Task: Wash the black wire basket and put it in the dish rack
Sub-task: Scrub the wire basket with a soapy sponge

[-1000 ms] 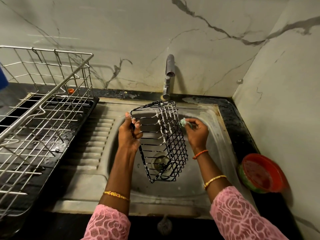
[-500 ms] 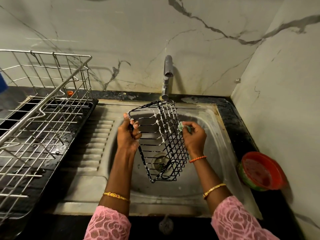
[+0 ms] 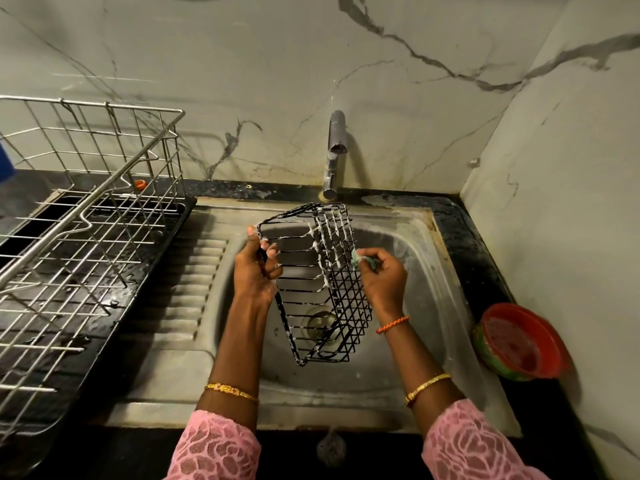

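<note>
your left hand [image 3: 254, 271] grips the black wire basket [image 3: 320, 282] over the sink [image 3: 433, 292]; your right hand [image 3: 382, 277] pinches a green scrubber [image 3: 360, 260] against its sudsy side. the dish rack [image 3: 90, 216] stands left, the tap [image 3: 334, 154] behind, a red bowl [image 3: 519, 341] right.

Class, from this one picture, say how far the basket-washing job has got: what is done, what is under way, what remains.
Done: suds coat the black wire basket's upper wires. Under way: the left hand grips its rim over the sink; the right hand rubs a green scrubber on its side. Left: rinsing at the dry tap, then placing it in the dish rack.
</note>
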